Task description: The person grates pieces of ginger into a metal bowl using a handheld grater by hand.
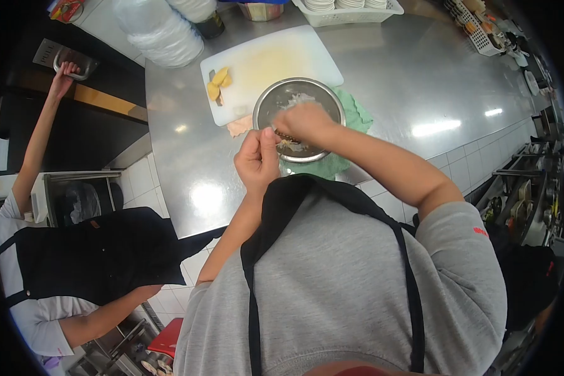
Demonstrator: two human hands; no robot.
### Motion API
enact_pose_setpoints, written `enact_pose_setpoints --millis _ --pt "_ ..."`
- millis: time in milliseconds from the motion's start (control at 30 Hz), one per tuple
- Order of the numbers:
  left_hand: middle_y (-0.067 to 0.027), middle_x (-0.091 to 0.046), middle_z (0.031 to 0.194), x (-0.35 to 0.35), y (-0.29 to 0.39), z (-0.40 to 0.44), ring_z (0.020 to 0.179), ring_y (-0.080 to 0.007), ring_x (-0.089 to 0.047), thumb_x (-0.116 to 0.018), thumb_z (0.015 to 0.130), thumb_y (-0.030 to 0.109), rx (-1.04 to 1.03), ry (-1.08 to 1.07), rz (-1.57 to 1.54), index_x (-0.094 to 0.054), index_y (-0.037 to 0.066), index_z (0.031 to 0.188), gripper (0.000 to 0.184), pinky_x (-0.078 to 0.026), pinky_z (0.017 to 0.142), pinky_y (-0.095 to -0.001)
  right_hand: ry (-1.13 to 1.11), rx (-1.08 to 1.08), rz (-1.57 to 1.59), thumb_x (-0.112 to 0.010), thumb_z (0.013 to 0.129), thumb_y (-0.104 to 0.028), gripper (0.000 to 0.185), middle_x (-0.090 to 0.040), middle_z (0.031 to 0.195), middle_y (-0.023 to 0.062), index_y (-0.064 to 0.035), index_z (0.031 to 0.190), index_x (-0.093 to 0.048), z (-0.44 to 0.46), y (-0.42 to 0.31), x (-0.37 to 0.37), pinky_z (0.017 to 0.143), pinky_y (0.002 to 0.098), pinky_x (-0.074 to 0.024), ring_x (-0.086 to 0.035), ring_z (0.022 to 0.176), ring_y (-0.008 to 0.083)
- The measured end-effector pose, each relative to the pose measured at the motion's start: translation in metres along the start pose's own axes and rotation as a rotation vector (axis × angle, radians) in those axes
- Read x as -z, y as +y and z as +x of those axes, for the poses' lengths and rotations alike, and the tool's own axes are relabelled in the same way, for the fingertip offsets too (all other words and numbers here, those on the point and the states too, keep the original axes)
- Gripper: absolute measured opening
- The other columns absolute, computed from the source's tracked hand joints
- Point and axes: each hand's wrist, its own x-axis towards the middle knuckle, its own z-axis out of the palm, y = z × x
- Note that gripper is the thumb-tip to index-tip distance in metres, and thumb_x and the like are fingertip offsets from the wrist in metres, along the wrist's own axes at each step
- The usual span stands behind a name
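A round metal bowl (337, 106) holds pale shredded pieces and some darker bits. My left hand (257, 156) is closed at the bowl's near left rim, thumb up, and what it pinches, if anything, is too small to name. Over the middle of the bowl is my right hand (302, 123), blurred, its fingertips hidden from view. Under the bowl lies a green cloth (352, 113). A white cutting board (257, 66) behind it carries yellow pieces (219, 83) at its left end.
Plastic-wrapped stacks (158, 31) stand at the back left of the steel table (413, 81). A white basket (351, 17) holds stacked white items at the back. To the left, a co-worker in a black apron (100, 250) reaches for a door handle.
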Motion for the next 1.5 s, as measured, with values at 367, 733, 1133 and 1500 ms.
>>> enact_pose_setpoints --millis 367,733,1133,1500 --pt "0.0060 -0.044 0.050 0.003 -0.001 0.005 0.046 0.0013 -0.033 -0.054 0.087 0.016 -0.004 -0.035 0.013 -0.055 0.002 0.067 0.025 -0.024 0.042 -0.0167 -0.081 -0.007 0.152 -0.047 0.076 -0.024 0.025 -0.064 0.074 0.0141 -0.0090 0.074 -0.067 -0.004 -0.008 0.007 0.065 0.0392 -0.0491 -0.063 0.071 0.0291" --pt "0.0059 -0.046 0.051 0.003 0.005 0.008 0.047 0.0014 -0.035 -0.056 0.086 0.014 -0.097 -0.044 0.167 -0.056 0.001 0.069 0.022 -0.026 0.043 -0.0160 -0.013 0.000 0.144 -0.042 0.079 -0.023 0.028 -0.064 0.075 0.0152 -0.0092 0.076 -0.066 0.001 -0.003 -0.008 0.066 0.0417 -0.0483 -0.063 0.075 0.0297" --pt "0.0062 -0.044 0.051 0.007 -0.012 -0.003 0.047 0.0007 -0.035 -0.055 0.087 0.016 -0.024 -0.037 0.174 -0.055 0.002 0.069 0.023 -0.026 0.043 -0.0163 -0.030 -0.167 0.016 -0.044 0.081 -0.027 0.029 -0.063 0.075 0.0132 -0.0079 0.075 -0.065 0.003 0.019 -0.024 0.065 0.0412 -0.0485 -0.062 0.071 0.0312" --pt "0.0063 -0.041 0.051 0.007 0.012 0.023 0.044 0.0005 -0.032 -0.051 0.090 0.018 -0.060 -0.098 -0.064 -0.054 0.003 0.073 0.023 -0.022 0.041 -0.0169 0.043 -0.166 0.036 -0.045 0.085 -0.036 0.034 -0.061 0.070 0.0148 -0.0079 0.076 -0.061 0.005 0.034 -0.027 0.063 0.0423 -0.0463 -0.059 0.068 0.0336"
